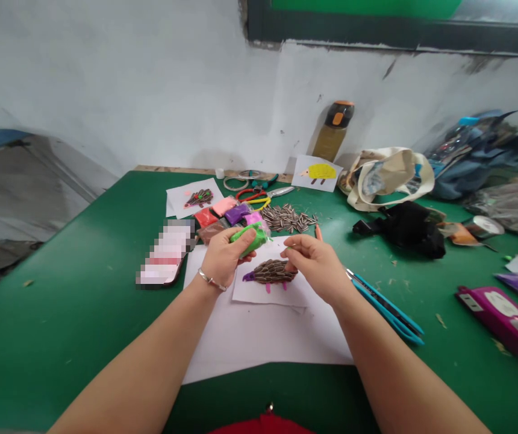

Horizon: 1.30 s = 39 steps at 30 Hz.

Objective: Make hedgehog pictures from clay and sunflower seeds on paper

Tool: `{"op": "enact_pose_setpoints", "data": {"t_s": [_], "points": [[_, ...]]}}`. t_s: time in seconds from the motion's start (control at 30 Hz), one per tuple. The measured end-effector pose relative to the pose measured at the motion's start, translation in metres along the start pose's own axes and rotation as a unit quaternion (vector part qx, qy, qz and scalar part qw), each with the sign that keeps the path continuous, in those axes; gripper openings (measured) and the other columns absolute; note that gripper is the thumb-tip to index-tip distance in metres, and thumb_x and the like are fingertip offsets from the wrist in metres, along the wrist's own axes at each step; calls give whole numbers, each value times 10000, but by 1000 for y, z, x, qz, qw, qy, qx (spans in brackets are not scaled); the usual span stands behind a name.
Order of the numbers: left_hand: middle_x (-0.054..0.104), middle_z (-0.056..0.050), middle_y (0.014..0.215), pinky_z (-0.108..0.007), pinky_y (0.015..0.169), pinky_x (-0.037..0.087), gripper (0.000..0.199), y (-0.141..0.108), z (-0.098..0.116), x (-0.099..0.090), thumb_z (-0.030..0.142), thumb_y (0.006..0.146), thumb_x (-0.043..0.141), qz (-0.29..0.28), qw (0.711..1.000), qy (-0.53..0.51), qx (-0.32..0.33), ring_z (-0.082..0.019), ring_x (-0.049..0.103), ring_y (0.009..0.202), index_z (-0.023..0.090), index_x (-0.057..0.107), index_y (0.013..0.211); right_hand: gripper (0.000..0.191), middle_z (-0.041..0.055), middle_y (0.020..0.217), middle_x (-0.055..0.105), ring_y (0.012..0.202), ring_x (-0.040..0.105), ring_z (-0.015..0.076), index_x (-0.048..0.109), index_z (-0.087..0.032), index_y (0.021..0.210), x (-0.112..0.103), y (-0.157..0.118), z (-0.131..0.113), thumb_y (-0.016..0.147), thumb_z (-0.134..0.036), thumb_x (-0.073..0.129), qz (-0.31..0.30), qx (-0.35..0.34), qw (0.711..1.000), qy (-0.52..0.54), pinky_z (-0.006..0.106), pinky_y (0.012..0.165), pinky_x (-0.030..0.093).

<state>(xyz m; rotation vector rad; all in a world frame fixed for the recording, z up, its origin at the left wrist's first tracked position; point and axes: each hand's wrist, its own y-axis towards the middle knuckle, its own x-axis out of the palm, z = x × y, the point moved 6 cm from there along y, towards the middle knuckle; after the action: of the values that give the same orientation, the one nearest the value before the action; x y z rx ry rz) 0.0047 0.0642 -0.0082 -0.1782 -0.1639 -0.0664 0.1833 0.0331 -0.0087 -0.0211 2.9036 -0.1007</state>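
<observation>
My left hand (221, 258) is closed around a packet of bright green modelling clay (249, 239) in clear wrapping. To its right my right hand (317, 265) is pinched, thumb against fingers; whatever sits between the fingertips is too small to make out. Below both hands a hedgehog picture (271, 272) lies on a small white card, its body covered in sunflower seeds, with a purple clay snout and pink legs. The card rests on a larger white sheet (259, 343). Just behind the hands are several clay packets (237, 212) in red, purple, pink and brown.
A pile of sunflower seeds (288, 218) lies behind the card, near scissors (259, 194). A phone (165, 253) is on the left, and blue tweezers (388, 307) are on the right. Farther back stand a bottle (332, 129), a yellow hedgehog drawing (317, 173) and a cloth bag (388, 178).
</observation>
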Motion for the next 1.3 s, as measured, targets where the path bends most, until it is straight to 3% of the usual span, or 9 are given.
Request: {"op": "enact_pose_setpoints", "data": {"t_s": [0.2,0.33,0.43,0.63,0.73,0.83,1.03,1.17,1.3], "points": [[577,8,613,-191,460,413,380,0,0,-1,455,653,781,1,1000,-1,1,-90,545,515,131,606,750,289,-29,543,569,534,544,123,575,-206,644,2,-2,-10,866,-363,476,-1,-56,982,-179,288,615,434],[577,9,606,-189,459,415,384,0,0,0,458,649,783,-2,1000,1,2,-91,548,517,131,608,747,97,-34,644,600,597,542,127,608,-227,792,3,-4,-11,820,-290,539,5,-96,971,-220,280,623,427],[578,8,610,-187,458,414,383,0,1,0,457,654,779,-2,1000,3,3,-88,546,516,128,608,751,161,-27,694,619,637,560,134,620,-240,934,7,-5,-8,837,-228,491,-11,-110,964,-243,284,649,428],[569,12,605,-189,458,417,383,1,0,-1,446,653,782,2,1000,-3,7,-91,548,517,124,602,752,231,-20,651,582,628,531,131,616,-219,719,13,-7,-13,889,-270,468,-39,-150,942,-297,272,643,400],[570,11,607,-187,455,414,378,1,0,-1,443,658,779,-1,1000,-1,8,-92,548,518,122,604,753,190,10,799,619,744,556,139,658,-219,825,18,-8,-14,845,-144,484,-43,-182,935,-301,257,690,407],[573,7,611,-185,453,410,374,0,0,-1,442,665,774,0,1000,3,7,-93,551,522,120,607,755,268,21,863,635,777,554,145,655,-217,952,23,-7,-10,802,-72,487,-53,-176,934,-307,254,700,406],[572,9,613,-184,457,414,373,0,1,-1,446,671,770,-2,1000,2,10,-91,550,524,121,612,767,167,21,753,606,747,530,159,674,-208,779,31,-6,-7,851,-152,533,-78,-201,913,-347,264,673,385],[581,5,628,-188,463,420,384,0,1,-1,450,662,776,2,1000,1,4,-93,555,529,121,618,781,217,63,835,624,821,527,178,725,-197,815,36,-7,-6,856,-116,527,-67,-251,896,-360,280,745,399],[582,7,629,-189,464,413,381,0,0,-1,448,655,780,3,1000,-1,0,-90,553,521,123,618,771,232,65,835,619,814,519,183,746,-208,859,40,-7,-1,841,-108,537,-79,-253,887,-378,286,753,404]]}}
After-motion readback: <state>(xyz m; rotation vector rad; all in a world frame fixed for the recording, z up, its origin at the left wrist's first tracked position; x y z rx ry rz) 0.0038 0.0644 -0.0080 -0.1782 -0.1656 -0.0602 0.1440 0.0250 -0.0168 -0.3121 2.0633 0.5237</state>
